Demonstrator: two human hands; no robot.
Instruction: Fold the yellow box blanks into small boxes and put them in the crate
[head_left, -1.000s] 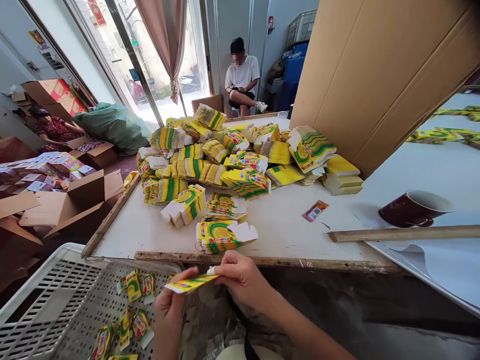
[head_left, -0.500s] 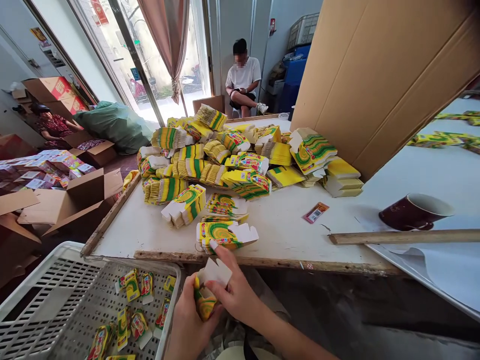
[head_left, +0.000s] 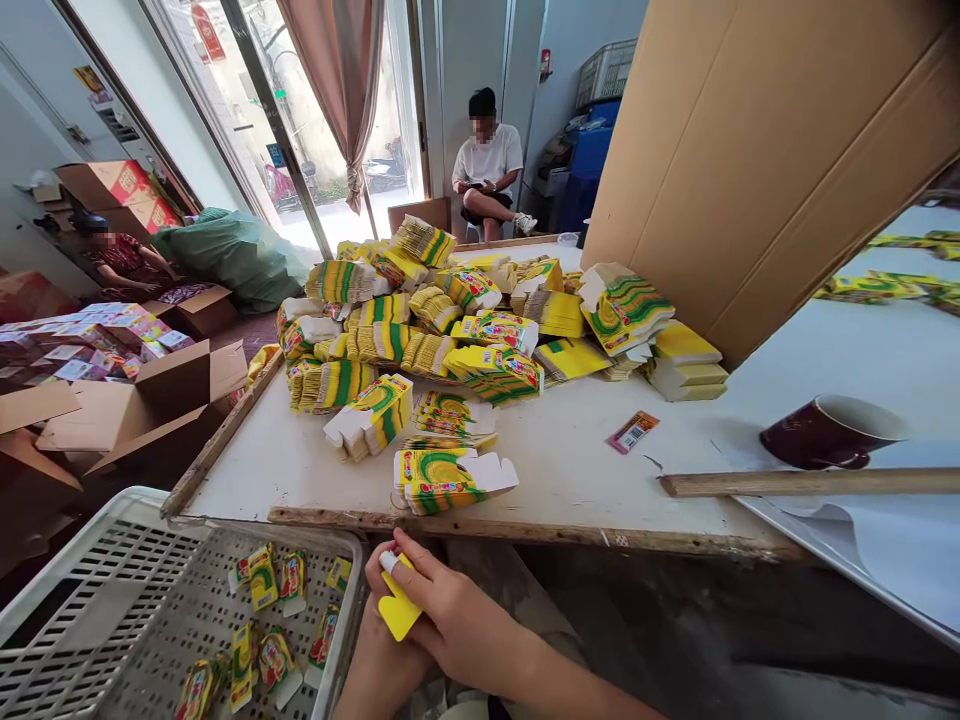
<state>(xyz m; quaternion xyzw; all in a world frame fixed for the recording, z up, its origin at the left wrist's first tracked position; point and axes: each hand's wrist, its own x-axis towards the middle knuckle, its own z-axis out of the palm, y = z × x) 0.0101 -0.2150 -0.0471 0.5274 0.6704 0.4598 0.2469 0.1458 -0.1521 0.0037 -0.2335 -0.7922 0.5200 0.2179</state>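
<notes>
Below the table edge, a small yellow carton (head_left: pixel 399 607) with a rounded flap sticking out is between my two hands. My left hand (head_left: pixel 381 645) is closed around it from beneath, mostly covered by the other hand. My right hand (head_left: pixel 461 615) lies over the carton with its fingers closed on it; a white wrap shows on one finger. Just ahead on the table lies a stack of flattened cartons (head_left: pixel 439 478), yellow and green with white flaps. Beside my left hand, a white plastic basket (head_left: pixel 161 580) holds several small folded cartons (head_left: pixel 262 577).
A big heap of bundled flat cartons (head_left: pixel 390 325) covers the table's far side. To the right are a sachet (head_left: pixel 634 432), a dark mug (head_left: pixel 810 435), a wooden strip (head_left: pixel 787 482) and a tall cardboard sheet (head_left: pixel 697 150). One person (head_left: pixel 487 160) sits beyond the table, another (head_left: pixel 124 255) at left.
The carton in my hands has turned, showing a plain yellow flap where white flaps stood up before. My right hand has shifted left and down, over my left.
</notes>
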